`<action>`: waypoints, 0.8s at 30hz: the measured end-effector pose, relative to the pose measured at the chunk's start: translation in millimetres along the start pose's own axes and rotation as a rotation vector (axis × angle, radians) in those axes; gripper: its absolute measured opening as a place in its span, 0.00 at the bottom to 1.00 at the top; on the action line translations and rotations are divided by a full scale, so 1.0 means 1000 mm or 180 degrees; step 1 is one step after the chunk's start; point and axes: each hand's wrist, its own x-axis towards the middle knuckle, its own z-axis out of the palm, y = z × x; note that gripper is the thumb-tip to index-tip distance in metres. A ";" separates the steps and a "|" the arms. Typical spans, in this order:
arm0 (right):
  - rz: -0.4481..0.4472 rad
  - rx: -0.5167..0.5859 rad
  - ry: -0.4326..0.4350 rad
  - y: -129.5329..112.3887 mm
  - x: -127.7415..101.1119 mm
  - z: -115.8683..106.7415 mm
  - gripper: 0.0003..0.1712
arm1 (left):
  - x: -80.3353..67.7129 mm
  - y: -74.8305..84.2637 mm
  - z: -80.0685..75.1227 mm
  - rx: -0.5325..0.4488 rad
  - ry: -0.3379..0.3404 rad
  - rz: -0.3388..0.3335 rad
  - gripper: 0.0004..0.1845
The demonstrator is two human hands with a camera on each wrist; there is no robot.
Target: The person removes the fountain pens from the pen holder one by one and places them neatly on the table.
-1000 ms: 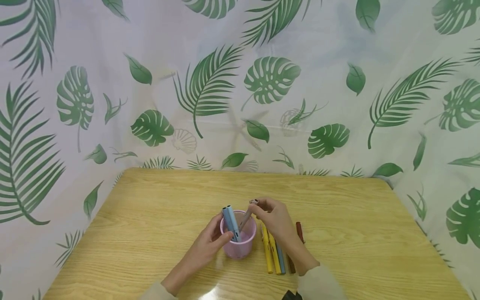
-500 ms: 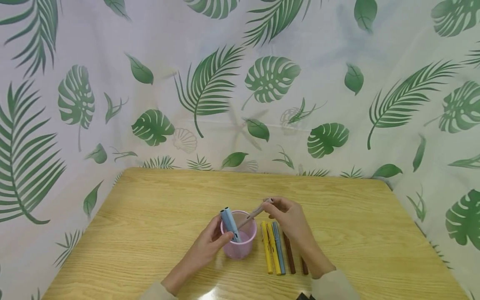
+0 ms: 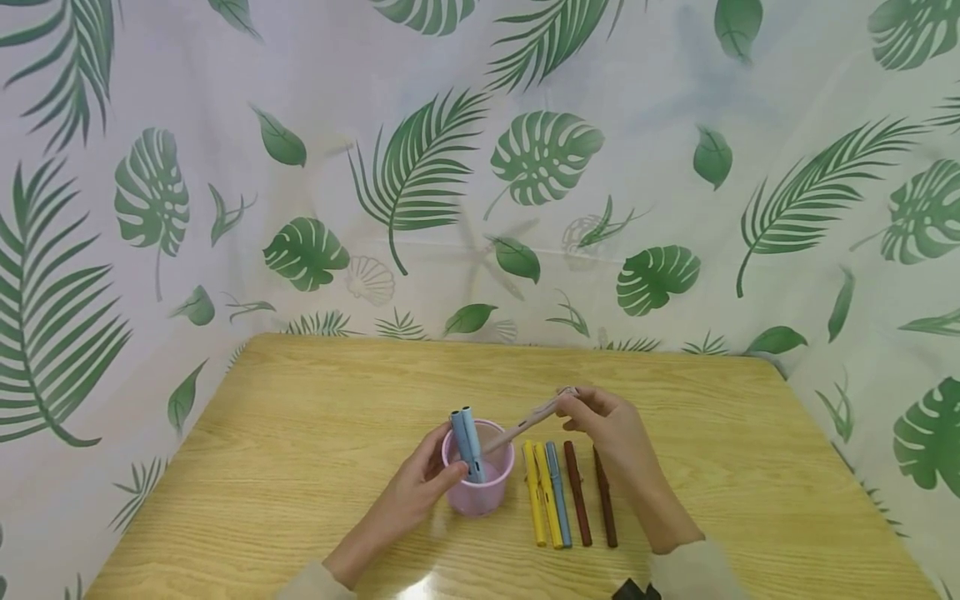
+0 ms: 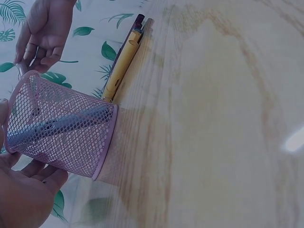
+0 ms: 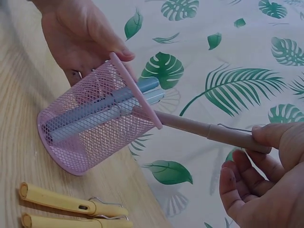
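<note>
A pink mesh pen cup (image 3: pixel 477 502) stands on the table. My left hand (image 3: pixel 412 483) holds it, thumb at the near rim and fingers around its left side. Two pens, one blue (image 5: pixel 102 105) and one light blue (image 5: pixel 97 119), lean inside the cup. My right hand (image 3: pixel 615 429) pinches a greyish-pink pen (image 5: pixel 209 131) by its clip end, with the thumb near the metal clip. Tilted low, that pen runs over the right rim, its other end inside the cup's mouth. In the left wrist view the mesh partly veils the pens inside.
Right of the cup several pens lie side by side: two yellow pens (image 3: pixel 543 500), a blue pen (image 3: pixel 558 500), a reddish-brown pen (image 3: pixel 577 500) and a dark brown pen (image 3: pixel 606 508). The wooden table (image 3: pixel 337 400) ends at a leaf-printed cloth (image 3: pixel 420 300).
My right hand has moved to the right, drawing the greyish-pink pen from steep to a low slant, partly out of the cup. My left hand stays on the cup.
</note>
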 end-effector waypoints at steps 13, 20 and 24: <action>-0.0147 0.0527 -0.0133 -0.004 0.000 -0.028 0.21 | 0.001 0.000 -0.002 -0.0010 -0.0011 -0.0040 0.37; -0.0217 0.0893 -0.0124 -0.003 0.000 -0.045 0.10 | 0.001 0.001 -0.002 0.0018 -0.0030 -0.0054 0.36; -0.0148 0.0986 -0.0099 -0.001 -0.001 -0.052 0.10 | 0.001 0.001 -0.002 -0.0008 -0.0035 -0.0067 0.36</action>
